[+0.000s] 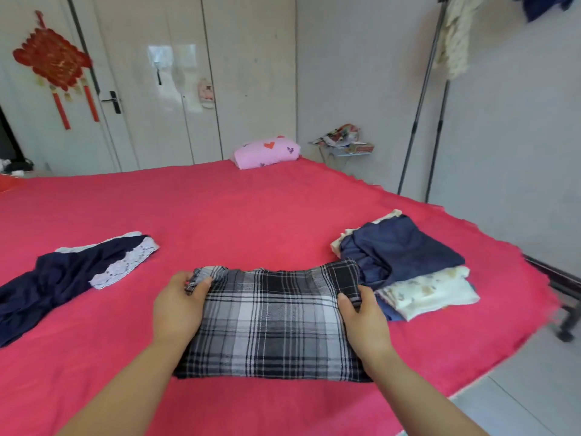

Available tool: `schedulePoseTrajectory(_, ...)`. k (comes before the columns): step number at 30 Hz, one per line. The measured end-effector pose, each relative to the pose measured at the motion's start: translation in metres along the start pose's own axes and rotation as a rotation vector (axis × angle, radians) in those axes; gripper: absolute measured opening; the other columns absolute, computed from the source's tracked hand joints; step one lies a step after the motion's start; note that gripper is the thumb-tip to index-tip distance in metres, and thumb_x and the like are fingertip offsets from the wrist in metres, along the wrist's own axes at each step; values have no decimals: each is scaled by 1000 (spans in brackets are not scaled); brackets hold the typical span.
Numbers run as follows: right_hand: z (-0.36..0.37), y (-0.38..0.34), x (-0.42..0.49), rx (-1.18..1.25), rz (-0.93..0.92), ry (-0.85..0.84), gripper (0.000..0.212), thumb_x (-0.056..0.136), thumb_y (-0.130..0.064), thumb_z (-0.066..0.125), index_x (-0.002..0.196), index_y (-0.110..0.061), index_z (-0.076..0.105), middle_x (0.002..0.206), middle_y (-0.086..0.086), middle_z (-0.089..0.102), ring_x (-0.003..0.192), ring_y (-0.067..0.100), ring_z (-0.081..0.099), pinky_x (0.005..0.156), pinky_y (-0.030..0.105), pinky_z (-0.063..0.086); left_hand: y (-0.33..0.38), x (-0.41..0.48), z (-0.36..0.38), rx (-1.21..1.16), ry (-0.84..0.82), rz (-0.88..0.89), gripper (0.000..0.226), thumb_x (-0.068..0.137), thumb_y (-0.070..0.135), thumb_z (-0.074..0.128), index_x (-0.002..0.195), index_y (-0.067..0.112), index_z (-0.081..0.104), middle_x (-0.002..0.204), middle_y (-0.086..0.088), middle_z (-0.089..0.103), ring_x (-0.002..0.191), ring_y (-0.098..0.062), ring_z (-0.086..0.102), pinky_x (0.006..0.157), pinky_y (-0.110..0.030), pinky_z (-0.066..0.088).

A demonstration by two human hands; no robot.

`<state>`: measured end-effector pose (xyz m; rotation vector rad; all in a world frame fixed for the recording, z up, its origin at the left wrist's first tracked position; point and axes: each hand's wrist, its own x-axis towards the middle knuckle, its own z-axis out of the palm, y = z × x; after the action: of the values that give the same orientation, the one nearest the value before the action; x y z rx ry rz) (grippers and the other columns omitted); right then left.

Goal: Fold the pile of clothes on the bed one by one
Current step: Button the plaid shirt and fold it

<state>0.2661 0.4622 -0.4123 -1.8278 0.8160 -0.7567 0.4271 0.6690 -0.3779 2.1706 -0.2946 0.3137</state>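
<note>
A black and white plaid garment (270,322) lies folded into a rectangle on the red bed (220,215), right in front of me. My left hand (179,306) grips its far left corner, fingers closed on the fabric. My right hand (364,319) grips its far right corner the same way. To the left lies an unfolded dark navy garment with white lace trim (63,278). On the right sits a stack of folded clothes: a navy piece (399,250) on top, a cream printed piece (430,291) beneath it.
A pink pillow with hearts (267,151) rests at the bed's far edge. The right bed edge runs diagonally, with a dark metal frame (566,287) and grey floor beyond. A tripod stand (424,114) and a small cluttered table (345,146) stand by the wall.
</note>
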Motion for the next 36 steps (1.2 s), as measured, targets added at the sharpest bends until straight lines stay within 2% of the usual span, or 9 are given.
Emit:
schedulePoseTrajectory(11, -134, 43, 59, 274, 140, 413, 9, 90, -25, 57, 85, -29, 50, 81, -13, 62, 72, -1, 54, 61, 27, 39, 186, 36, 149, -69, -234, 366, 37, 90, 27, 61, 120, 5, 57, 123, -12, 60, 112, -29, 54, 83, -27, 35)
schedulePoseTrajectory(18, -126, 52, 122, 440, 259, 785, 42, 91, -38, 54, 124, -15, 44, 95, 3, 60, 88, 27, 55, 81, 38, 42, 314, 84, 210, -51, -167, 699, 31, 88, 34, 62, 113, 16, 63, 113, -4, 66, 103, -24, 58, 79, -28, 40)
schedulePoseTrajectory(22, -106, 54, 152, 568, 304, 894, 42, 90, -33, 56, 124, -11, 44, 91, 7, 59, 85, 25, 54, 79, 35, 40, 338, 95, 244, 47, -210, 842, 56, 88, 38, 60, 139, 21, 42, 138, -4, 50, 125, -27, 47, 101, -40, 38)
schedulePoseTrajectory(26, -89, 69, 153, 562, 386, 744, 53, 82, -15, 70, 124, -1, 41, 95, 14, 60, 82, 22, 54, 71, 24, 33, 280, 68, 299, 231, -582, 741, 68, 94, 47, 44, 150, 25, 12, 157, -3, 16, 144, -22, 16, 115, -47, 20)
schedulePoseTrajectory(29, -99, 68, 151, 479, 342, 679, 71, 73, -2, 76, 131, -1, 35, 85, 9, 59, 81, 24, 57, 74, 21, 36, 228, 43, 334, 408, -822, 633, 70, 93, 60, 29, 149, 32, -3, 159, 0, -2, 145, -25, -2, 117, -50, 6)
schedulePoseTrajectory(31, -111, 62, 150, 264, 223, 733, 86, 68, -3, 80, 140, -5, 33, 111, 14, 57, 107, 31, 54, 98, 36, 39, 211, 32, 350, 444, -840, 591, 71, 90, 67, 21, 148, 35, -5, 158, 1, -6, 145, -25, -8, 115, -50, -2)
schedulePoseTrajectory(32, -115, 55, 151, 95, 106, 764, 85, 69, -7, 80, 141, -7, 34, 127, 15, 51, 121, 32, 45, 106, 44, 33, 207, 29, 355, 442, -818, 582, 73, 88, 70, 19, 148, 36, -5, 158, 1, -7, 145, -25, -10, 114, -50, -5)
schedulePoseTrajectory(34, -116, 39, 157, -242, -240, 756, 64, 77, -20, 69, 136, -15, 44, 137, 10, 46, 131, 28, 35, 113, 39, 22, 207, 27, 363, 439, -782, 571, 75, 84, 74, 19, 147, 39, -2, 158, 4, -8, 144, -24, -15, 111, -53, -11)
schedulePoseTrajectory(36, -109, 28, 177, -623, -485, 574, 50, 81, -25, 55, 131, -27, 51, 140, 6, 47, 136, 31, 32, 115, 41, 16, 210, 28, 368, 461, -790, 558, 72, 86, 68, 27, 147, 41, -1, 157, 6, -11, 143, -25, -19, 108, -58, -15)
